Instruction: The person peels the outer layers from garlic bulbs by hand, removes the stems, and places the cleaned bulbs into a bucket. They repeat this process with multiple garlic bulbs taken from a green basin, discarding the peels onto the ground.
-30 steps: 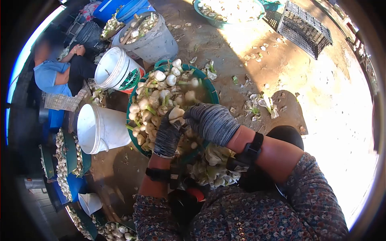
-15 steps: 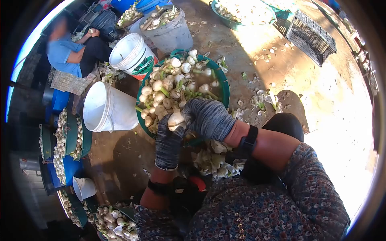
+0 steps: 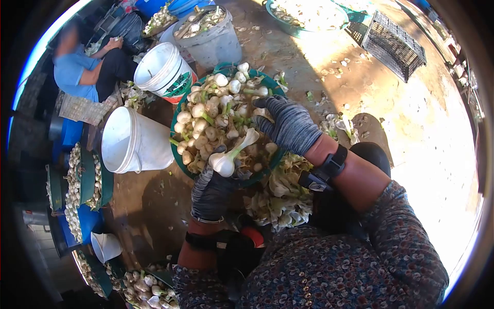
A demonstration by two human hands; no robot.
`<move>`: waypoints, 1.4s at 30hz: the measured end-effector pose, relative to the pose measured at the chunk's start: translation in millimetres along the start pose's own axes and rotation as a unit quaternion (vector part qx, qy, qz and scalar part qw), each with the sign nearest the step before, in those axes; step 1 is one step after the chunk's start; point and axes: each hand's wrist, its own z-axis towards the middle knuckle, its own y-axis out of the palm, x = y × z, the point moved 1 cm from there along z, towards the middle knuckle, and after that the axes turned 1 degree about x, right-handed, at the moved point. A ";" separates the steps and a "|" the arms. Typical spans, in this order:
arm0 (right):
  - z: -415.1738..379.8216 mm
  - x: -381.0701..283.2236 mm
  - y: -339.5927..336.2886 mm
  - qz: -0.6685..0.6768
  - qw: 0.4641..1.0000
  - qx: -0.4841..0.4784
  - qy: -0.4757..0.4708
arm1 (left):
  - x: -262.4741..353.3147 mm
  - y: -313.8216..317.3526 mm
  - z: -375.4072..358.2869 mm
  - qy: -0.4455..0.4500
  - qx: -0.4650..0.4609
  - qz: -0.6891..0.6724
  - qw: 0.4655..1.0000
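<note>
My left hand (image 3: 210,191), in a grey knit glove, is closed on a garlic bulb (image 3: 223,165). The bulb is white and peeled clean, with a short pale-green stem slanting up to the right. My right hand (image 3: 292,125), gloved the same way, reaches over the right side of a green tub (image 3: 282,92) with thumb and fingers apart. Nothing shows in its grip. Many garlic bulbs (image 3: 200,125) with stem stubs fill the tub, some in murky water. Below the tub's right rim lies a pile of stripped garlic leaves (image 3: 282,198).
White buckets (image 3: 143,140) stand left of the tub, and a grey bucket (image 3: 221,47) of garlic behind it. A seated person (image 3: 82,69) handles something at upper left. A black crate (image 3: 393,44) lies at upper right. Garlic-filled baskets (image 3: 105,177) line the left.
My right hand has left the bulb, moved up and right over the tub, and spread its fingers. The left hand still holds a bulb, whose stem now shows.
</note>
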 end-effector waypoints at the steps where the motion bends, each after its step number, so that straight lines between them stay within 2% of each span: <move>1: -2.7 -8.8 -3.3 0.034 0.993 0.052 -0.097 | 0.4 0.5 -0.5 -0.091 -0.012 -0.253 0.963; 2: -5.9 -14.9 -3.6 0.035 0.993 0.048 -0.097 | -1.5 0.6 0.3 -0.092 -0.009 -0.254 0.963; 4: -15.8 -27.2 0.1 0.061 0.974 -0.056 -0.213 | -6.2 5.3 3.2 -0.063 -0.066 -0.312 0.946; 5: -21.4 -29.7 3.5 0.062 0.974 -0.057 -0.211 | -8.9 8.2 3.9 -0.065 -0.067 -0.311 0.946; 7: -30.8 -33.9 10.5 0.004 0.968 -0.099 -0.231 | -13.9 11.5 5.2 -0.052 -0.029 -0.217 0.974; 8: -32.5 -35.5 10.7 0.005 0.968 -0.100 -0.231 | -19.5 6.6 6.5 -0.052 -0.029 -0.218 0.974; 10: -33.4 -38.9 10.4 -0.004 0.972 -0.108 -0.211 | -24.9 -2.6 8.3 -0.059 -0.051 -0.109 0.991; 11: -33.2 -40.6 10.0 -0.002 0.971 -0.109 -0.212 | -29.3 -4.6 7.0 -0.060 -0.049 -0.110 0.991; 14: -35.1 -44.7 8.8 0.032 0.977 -0.143 -0.153 | -22.1 1.3 6.9 -0.043 -0.060 -0.135 0.988; 16: -36.1 -43.1 10.8 0.077 0.979 -0.187 -0.012 | -22.7 -2.0 5.6 0.058 -0.088 0.127 0.986; 17: -34.6 -40.0 15.3 0.089 0.972 -0.214 0.036 | -23.8 -3.0 5.0 0.052 -0.088 0.125 0.987; 18: -36.5 -34.0 20.2 0.090 0.971 -0.219 0.042 | -19.9 -0.9 3.1 0.069 -0.096 0.162 0.980; 19: -38.8 -27.2 26.2 0.153 0.960 -0.227 0.057 | -17.4 1.6 1.3 0.089 -0.104 0.200 0.970; 21: -40.9 -22.3 30.2 0.224 0.945 -0.228 0.071 | -17.3 5.1 0.9 0.081 -0.107 0.163 0.977; 23: -40.8 -25.2 29.7 0.182 0.960 -0.201 0.064 | -10.9 6.3 3.2 0.082 -0.106 0.127 0.983; 25: -39.7 -25.3 31.1 0.141 0.973 -0.175 0.057 | -4.9 4.3 2.4 -0.044 -0.110 0.051 0.992; 26: -39.0 -22.5 34.2 0.140 0.975 -0.165 0.060 | -6.8 3.9 2.9 -0.043 -0.109 0.051 0.992; 28: -37.7 -16.9 38.3 0.137 0.976 -0.154 0.064 | -12.0 5.0 4.5 0.098 -0.094 0.215 0.967; 30: -35.4 -11.0 41.8 0.197 0.942 -0.239 0.131 | -15.2 4.7 5.2 0.119 -0.077 0.237 0.961; 31: -34.8 -10.1 41.0 0.197 0.942 -0.239 0.129 | -16.0 3.4 6.0 0.139 -0.057 0.259 0.954; 33: -35.2 -11.2 39.4 0.390 0.888 -0.195 0.144 | -20.1 -4.6 9.5 0.141 -0.063 0.260 0.953; 35: -38.5 -17.3 38.5 0.412 0.881 -0.207 0.110 | -22.6 -7.8 7.8 0.144 -0.068 0.259 0.953; 36: -38.1 -21.3 35.6 0.430 0.872 -0.219 0.079 | -17.8 0.4 3.4 0.099 -0.067 0.128 0.985; 37: -35.9 -24.8 28.8 0.289 0.926 -0.238 0.059 | -14.6 4.9 0.8 0.052 -0.065 -0.005 0.997; 38: -36.8 -26.5 30.0 0.289 0.925 -0.238 0.059 | -12.5 4.3 0.8 0.052 -0.064 -0.005 0.997; 40: -39.9 -29.9 32.8 0.174 0.964 -0.198 0.039 | -13.2 2.0 1.2 -0.060 -0.044 0.074 0.995; 41: -41.9 -26.4 38.3 0.254 0.951 -0.162 0.072 | -13.9 1.3 1.0 -0.060 -0.045 0.074 0.994; 42: -40.7 -24.0 40.0 0.254 0.951 -0.160 0.074 | -12.4 0.6 1.4 0.029 -0.024 0.202 0.979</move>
